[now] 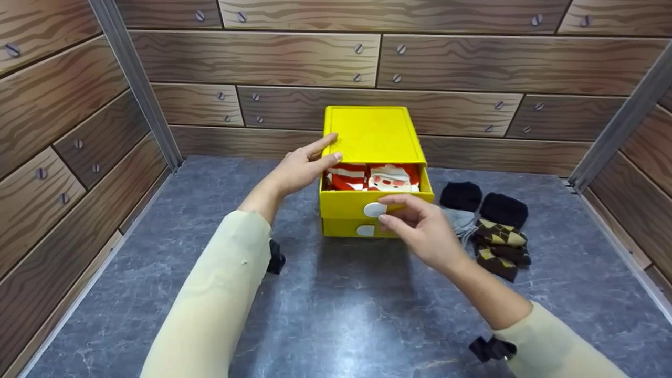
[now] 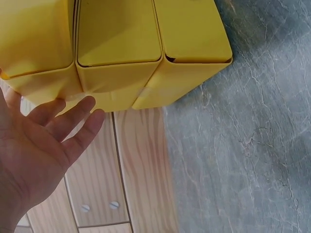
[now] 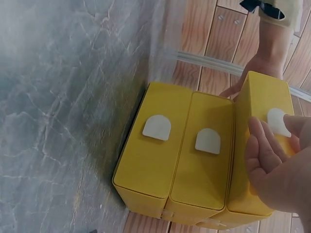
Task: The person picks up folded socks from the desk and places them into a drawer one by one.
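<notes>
A yellow drawer box [image 1: 375, 131] with three stacked drawers stands on the grey surface. Its top drawer [image 1: 344, 205] is pulled partway out, showing red-and-white socks [image 1: 347, 176] and a folded sock with a Santa face [image 1: 392, 178]. My right hand [image 1: 420, 228] pinches the white tab handle [image 1: 375, 210] on that drawer's front between thumb and forefinger. My left hand [image 1: 300, 169] rests at the left edge of the box top with its fingers extended; the left wrist view shows its palm side along the box. Both lower drawers [image 3: 206, 165] are pushed in.
Right of the box lie folded socks: two black bundles [image 1: 461, 196], a light grey one [image 1: 459, 219] and brown argyle ones [image 1: 501, 247]. Wood-patterned walls [image 1: 310, 58] enclose the back and sides, with metal posts [image 1: 139, 84] at the corners.
</notes>
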Available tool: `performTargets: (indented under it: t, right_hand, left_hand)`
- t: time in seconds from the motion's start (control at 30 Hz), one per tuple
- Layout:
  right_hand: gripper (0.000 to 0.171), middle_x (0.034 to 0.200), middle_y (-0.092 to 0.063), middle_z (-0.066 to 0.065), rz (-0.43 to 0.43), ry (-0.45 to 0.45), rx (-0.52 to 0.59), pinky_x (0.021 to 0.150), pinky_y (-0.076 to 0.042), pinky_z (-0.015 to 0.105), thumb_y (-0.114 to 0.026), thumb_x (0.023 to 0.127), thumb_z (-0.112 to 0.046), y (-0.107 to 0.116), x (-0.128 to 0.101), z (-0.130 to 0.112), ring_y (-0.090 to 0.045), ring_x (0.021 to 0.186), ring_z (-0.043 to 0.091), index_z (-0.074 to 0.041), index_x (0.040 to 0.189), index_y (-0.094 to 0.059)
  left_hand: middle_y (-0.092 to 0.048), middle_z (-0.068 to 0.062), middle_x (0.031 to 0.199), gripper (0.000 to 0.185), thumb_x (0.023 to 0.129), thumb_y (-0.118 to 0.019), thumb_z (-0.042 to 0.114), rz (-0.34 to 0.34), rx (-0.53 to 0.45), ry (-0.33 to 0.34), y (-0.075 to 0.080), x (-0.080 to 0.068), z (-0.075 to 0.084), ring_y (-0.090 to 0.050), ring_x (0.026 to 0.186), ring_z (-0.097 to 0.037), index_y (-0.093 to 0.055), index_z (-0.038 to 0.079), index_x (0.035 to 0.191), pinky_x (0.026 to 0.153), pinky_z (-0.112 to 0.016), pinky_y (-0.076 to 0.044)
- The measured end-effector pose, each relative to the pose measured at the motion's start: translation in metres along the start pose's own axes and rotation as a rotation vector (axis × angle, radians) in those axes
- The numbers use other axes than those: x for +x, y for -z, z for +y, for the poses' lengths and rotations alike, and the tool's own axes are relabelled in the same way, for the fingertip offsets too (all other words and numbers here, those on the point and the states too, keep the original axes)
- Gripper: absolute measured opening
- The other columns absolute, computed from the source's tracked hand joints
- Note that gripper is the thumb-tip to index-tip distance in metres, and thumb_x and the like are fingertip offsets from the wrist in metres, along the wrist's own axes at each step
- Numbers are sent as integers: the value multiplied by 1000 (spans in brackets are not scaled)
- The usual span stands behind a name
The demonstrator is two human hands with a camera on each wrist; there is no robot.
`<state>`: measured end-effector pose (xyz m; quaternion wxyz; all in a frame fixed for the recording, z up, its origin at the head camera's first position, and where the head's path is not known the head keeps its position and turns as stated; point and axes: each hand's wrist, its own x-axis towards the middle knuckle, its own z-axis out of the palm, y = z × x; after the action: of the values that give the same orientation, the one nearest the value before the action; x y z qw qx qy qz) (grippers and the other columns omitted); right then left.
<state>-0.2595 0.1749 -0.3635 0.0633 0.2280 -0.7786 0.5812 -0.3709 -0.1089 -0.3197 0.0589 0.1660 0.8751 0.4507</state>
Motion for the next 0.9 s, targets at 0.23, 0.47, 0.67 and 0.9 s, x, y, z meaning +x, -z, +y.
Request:
performTargets:
  t: [0.23, 0.47, 0.67, 0.9]
  right_hand:
    - [28, 106, -78, 18, 17, -5, -58, 81, -62, 34, -77, 101, -13, 2, 15, 7, -76, 94, 35, -11, 128, -74]
    - [32, 101, -78, 11, 39, -16, -115, 80, -59, 26, -78, 100, -17, 4, 27, 14, -74, 95, 37, -13, 132, -72]
    - [34, 102, -78, 12, 51, -19, -119, 78, -57, 25, -79, 99, -17, 5, 36, 19, -73, 95, 39, -15, 132, -72]
    - [34, 102, -78, 9, 61, -28, -116, 80, -57, 26, -78, 100, -20, 5, 44, 23, -73, 96, 39, -15, 133, -71]
  left_hand:
    - [-40, 1, 168, 70, 102, -55, 68, -6, 13, 2, 1, -1, 1, -42, 151, -22, -31, 50, 165, 120, -50, -37]
    - [-39, 3, 169, 67, 104, -50, 69, -17, 28, 11, 1, -2, 3, -38, 153, -23, -29, 51, 165, 122, -53, -33]
    - [-35, 5, 170, 65, 106, -43, 70, -13, 46, -3, 0, -2, 2, -34, 156, -25, -28, 50, 166, 123, -55, -30]
    - [-35, 1, 171, 78, 100, -47, 78, 7, 72, -6, -2, -2, 4, -40, 153, -24, -27, 45, 168, 121, -51, -35]
